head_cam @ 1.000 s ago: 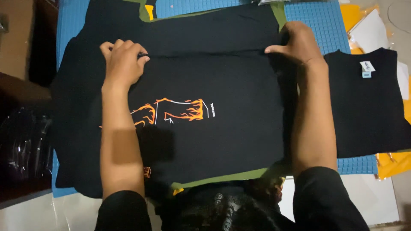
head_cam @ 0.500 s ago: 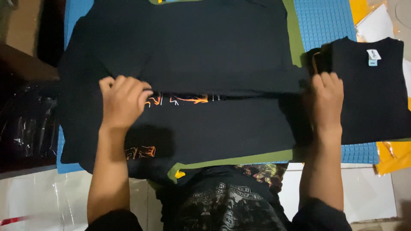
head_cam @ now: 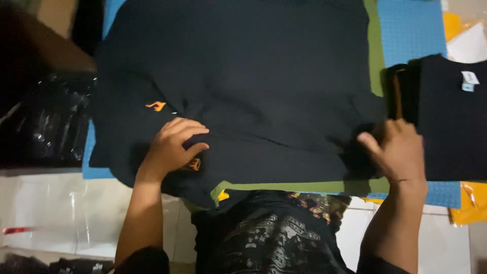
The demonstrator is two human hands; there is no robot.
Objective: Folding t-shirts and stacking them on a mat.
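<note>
On the green folding board (head_cam: 375, 56), the soft black T-shirt (head_cam: 264, 76) lies folded; the left hand (head_cam: 172, 147) and right hand (head_cam: 398, 149) pinch its near fold.

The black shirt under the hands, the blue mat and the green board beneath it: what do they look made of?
Black shirt: soft matte knit fabric, likely cotton; it creases and drapes. Blue mat: probably foam or rubber, with a moulded grid of small squares. Green board: flat, stiff, matte sheet, maybe card or plastic; hard to tell.
</note>
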